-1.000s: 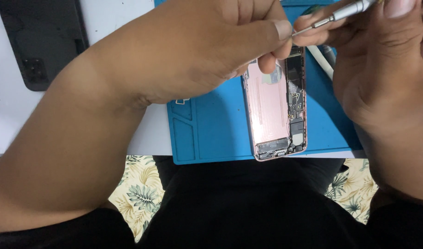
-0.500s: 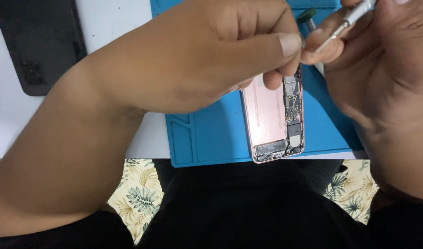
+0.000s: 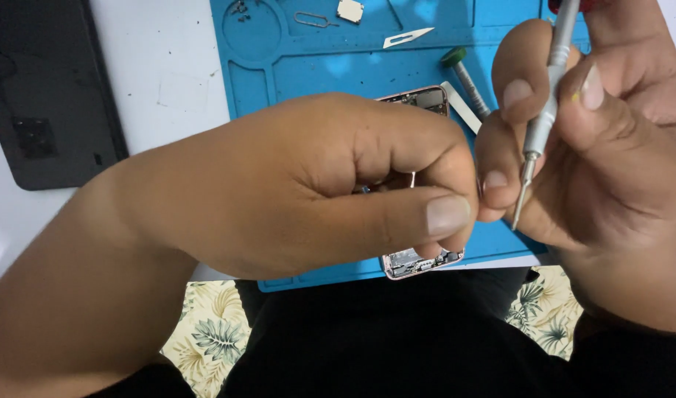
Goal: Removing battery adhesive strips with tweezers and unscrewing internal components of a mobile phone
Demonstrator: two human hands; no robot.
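Two hands meet above the blue silicone repair mat (image 3: 316,74) on the desk. Right hand (image 3: 603,162) pinches a slim silver precision screwdriver (image 3: 545,110), tip down. Left hand (image 3: 338,184), grip curled closed, covers the opened rose-gold phone (image 3: 419,259), likely steadying it.

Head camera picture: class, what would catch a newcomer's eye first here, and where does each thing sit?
The large left hand fills the middle, fist closed over an opened rose-gold phone lying on a blue silicone work mat. At the right, the right hand pinches a slim silver precision screwdriver, tip down, above the mat's right edge. At the upper left, a flat black rectangular panel lies on the white table.
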